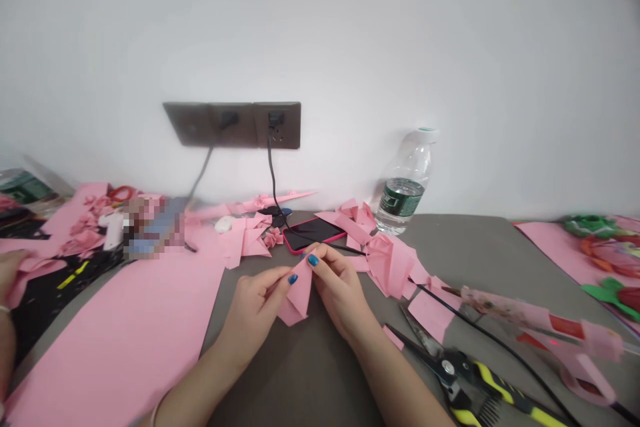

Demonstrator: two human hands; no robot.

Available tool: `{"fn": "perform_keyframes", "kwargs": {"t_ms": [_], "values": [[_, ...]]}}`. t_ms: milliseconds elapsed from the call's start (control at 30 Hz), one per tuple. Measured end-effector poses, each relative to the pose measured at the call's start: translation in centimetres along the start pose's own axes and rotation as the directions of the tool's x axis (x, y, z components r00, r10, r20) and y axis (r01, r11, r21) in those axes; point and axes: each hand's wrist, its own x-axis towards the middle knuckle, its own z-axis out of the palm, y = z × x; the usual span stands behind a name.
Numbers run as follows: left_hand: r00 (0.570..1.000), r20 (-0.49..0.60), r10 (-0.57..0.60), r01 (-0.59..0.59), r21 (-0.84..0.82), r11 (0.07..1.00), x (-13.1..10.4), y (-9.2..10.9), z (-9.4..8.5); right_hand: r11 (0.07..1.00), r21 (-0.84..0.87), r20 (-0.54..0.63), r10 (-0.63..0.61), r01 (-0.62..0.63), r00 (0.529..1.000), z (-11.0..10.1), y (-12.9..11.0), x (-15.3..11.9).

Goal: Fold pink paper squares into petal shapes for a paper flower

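Light pinch first, firm crease second

I have a small folded piece of pink paper pinched between both hands, just above the worktop and on the near side of the phone. My left hand grips its left edge, thumb in front; my right hand nips the upper tip, thumb pressing there too. The lower part hangs free, with a crease showing across it

As I judge it, the fold wants my right pinch kept steady as an anchor while my left thumb works along the edge, lining up the layers before any hard pressure. Paper this thin probably remembers a wrong crease, so fingertips only, no squeezing with the palm. The black cable comes down behind my hands, so I should keep the loose corner off it. The glue gun, over to my right, shows a red light and may be hot: paper and wrist stay well away from its nozzle
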Motion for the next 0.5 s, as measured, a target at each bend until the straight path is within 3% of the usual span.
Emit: {"fn": "perform_keyframes", "kwargs": {"t_ms": [200, 367, 500], "values": [[0.997, -0.032, 0.074, -0.073, 0.045, 0.996, -0.02, 0.02, -0.13, 0.974, -0.217, 0.127, -0.037, 0.064, 0.991, 0.19, -0.29, -0.05], [0.992, -0.043, 0.122, -0.114, 0.145, 0.983, -0.28, -0.27, -0.09, 0.951, -0.282, 0.074, -0.108, 0.125, 0.991, 0.26, -0.33, -0.08], [0.983, -0.051, 0.177, -0.164, 0.199, 0.966, -0.39, -0.5, 0.0, 0.957, -0.26, 0.105, -0.105, 0.129, 0.989, 0.37, -0.34, -0.17]]}}
